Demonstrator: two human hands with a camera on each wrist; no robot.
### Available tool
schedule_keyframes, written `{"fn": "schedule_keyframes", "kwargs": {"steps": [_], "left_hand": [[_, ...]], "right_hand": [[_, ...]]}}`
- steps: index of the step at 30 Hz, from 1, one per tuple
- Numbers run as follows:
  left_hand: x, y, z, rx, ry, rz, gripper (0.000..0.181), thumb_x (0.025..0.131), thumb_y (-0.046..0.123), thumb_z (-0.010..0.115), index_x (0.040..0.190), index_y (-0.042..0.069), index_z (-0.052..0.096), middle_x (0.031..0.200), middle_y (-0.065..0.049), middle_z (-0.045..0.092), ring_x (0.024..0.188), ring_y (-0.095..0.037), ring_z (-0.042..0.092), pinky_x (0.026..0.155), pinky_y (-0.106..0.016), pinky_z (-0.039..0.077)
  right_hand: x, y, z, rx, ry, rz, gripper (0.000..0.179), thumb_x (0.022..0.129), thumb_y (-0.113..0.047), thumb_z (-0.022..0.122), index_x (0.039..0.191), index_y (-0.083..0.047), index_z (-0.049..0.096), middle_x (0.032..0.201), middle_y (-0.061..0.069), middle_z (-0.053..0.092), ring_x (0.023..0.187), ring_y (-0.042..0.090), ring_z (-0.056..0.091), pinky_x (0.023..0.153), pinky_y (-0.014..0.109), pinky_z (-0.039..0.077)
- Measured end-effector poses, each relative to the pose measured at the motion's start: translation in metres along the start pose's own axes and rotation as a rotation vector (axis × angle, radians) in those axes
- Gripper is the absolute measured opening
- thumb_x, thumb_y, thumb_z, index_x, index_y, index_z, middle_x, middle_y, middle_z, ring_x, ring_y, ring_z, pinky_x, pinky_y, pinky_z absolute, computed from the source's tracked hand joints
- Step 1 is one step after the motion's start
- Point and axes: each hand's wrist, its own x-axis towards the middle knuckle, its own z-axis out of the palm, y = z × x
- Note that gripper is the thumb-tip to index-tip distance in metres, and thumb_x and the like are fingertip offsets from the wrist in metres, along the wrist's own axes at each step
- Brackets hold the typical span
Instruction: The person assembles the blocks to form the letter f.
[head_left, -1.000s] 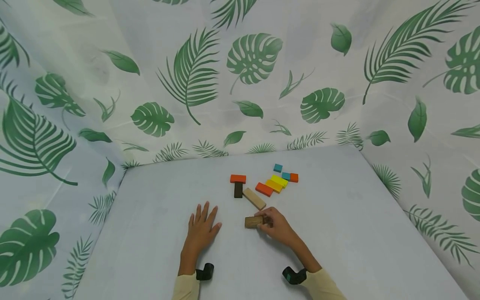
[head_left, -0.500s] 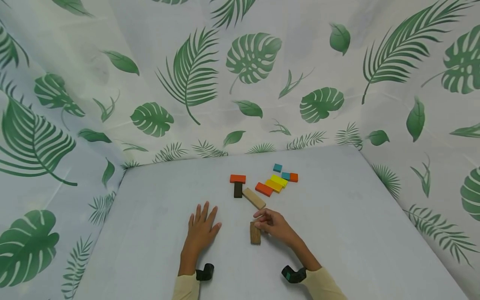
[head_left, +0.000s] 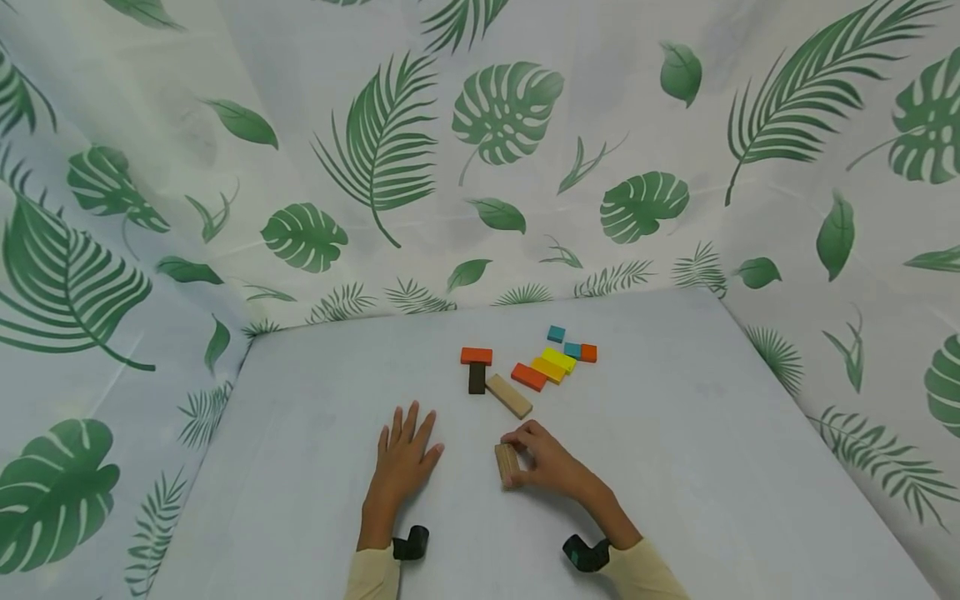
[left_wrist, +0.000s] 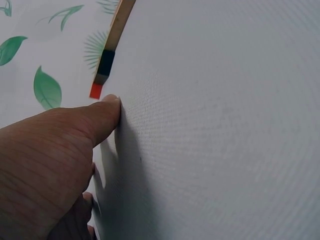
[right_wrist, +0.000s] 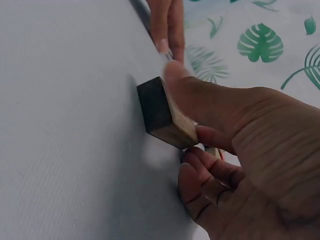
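Observation:
My right hand (head_left: 551, 462) pinches a brown wooden block (head_left: 507, 465), thumb at the near end and fingers at the far end. In the right wrist view the same block (right_wrist: 175, 122) shows a dark end face and lighter wood sides, slightly tilted above its shadow. My left hand (head_left: 403, 454) lies palm down with spread fingers on the white table (head_left: 300, 467), holding nothing. Its thumb (left_wrist: 107, 117) fills much of the left wrist view. Just beyond the right hand lies a light wooden block (head_left: 509, 396), set diagonally.
Farther back, a red block (head_left: 476, 357) meets a dark brown block (head_left: 477, 378) in a T. To the right sit another red block (head_left: 528, 377), an orange-yellow block (head_left: 548, 370), a yellow block (head_left: 559, 361), blue blocks (head_left: 556, 334) and a small orange-red block (head_left: 588, 353). Leaf-patterned cloth walls surround the table.
The brown block has turned from lying sideways to pointing toward me, and its lighter side now shows. My right thumb has moved to its near end. The left hand stays put.

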Motion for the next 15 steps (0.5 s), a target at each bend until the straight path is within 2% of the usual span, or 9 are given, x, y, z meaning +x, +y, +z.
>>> {"fn": "schedule_keyframes", "kwargs": {"steps": [5,15], "left_hand": [[0.0005,-0.0003,0.0006,-0.002,-0.002,-0.001,0.057,0.1,0.036,0.052,0.15,0.012,0.04,0.161,-0.017,0.021,0.149,-0.043,0.012,0.115,-0.065,0.012],[0.0016,-0.0024,0.0033,-0.01,-0.013,-0.001,0.058,0.1,0.037,0.051,0.151,0.013,0.038,0.162,-0.017,0.02,0.15,-0.043,0.01,0.115,-0.064,0.011]], "right_hand": [[-0.0012,-0.0005,-0.002,-0.103,-0.049,-0.022,0.062,0.075,-0.033,0.085,0.125,-0.006,0.059,0.111,0.003,0.049,0.103,0.015,0.048,0.094,0.032,0.048],[-0.0053,0.0013,0.0048,-0.14,-0.046,0.004,0.063,0.074,-0.046,0.082,0.121,-0.012,0.059,0.111,-0.003,0.05,0.103,0.011,0.048,0.095,0.035,0.049]]}}
